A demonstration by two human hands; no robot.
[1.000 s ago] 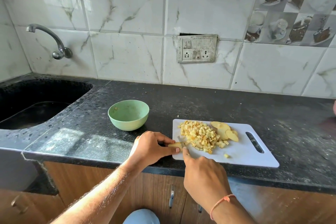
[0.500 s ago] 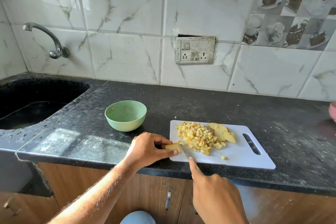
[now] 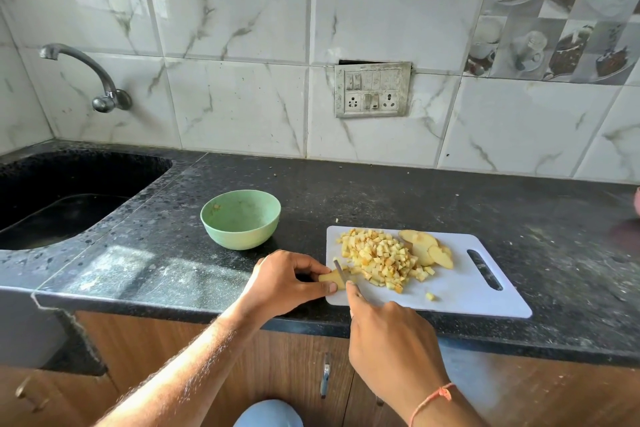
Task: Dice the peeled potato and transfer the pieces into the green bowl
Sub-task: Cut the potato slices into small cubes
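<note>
A white cutting board (image 3: 460, 291) lies on the black counter. On it sits a heap of diced potato (image 3: 377, 256), with a few uncut potato slices (image 3: 424, 246) to its right. My left hand (image 3: 287, 279) pinches a small potato piece (image 3: 330, 277) at the board's left edge. My right hand (image 3: 388, 329) grips a knife (image 3: 341, 270), index finger along its spine, the blade set across that piece. The green bowl (image 3: 240, 218) stands behind and left of the board, nearly empty apart from a speck inside.
A dark sink (image 3: 69, 198) with a wall tap (image 3: 90, 76) is at the left. A switch panel (image 3: 372, 89) sits on the tiled wall. Something pink (image 3: 636, 199) shows at the right edge. The counter's front edge runs just below the board.
The right hand drew back toward me and then came forward again, with the knife blade back across the potato piece. The left hand kept its hold at the board's left edge.
</note>
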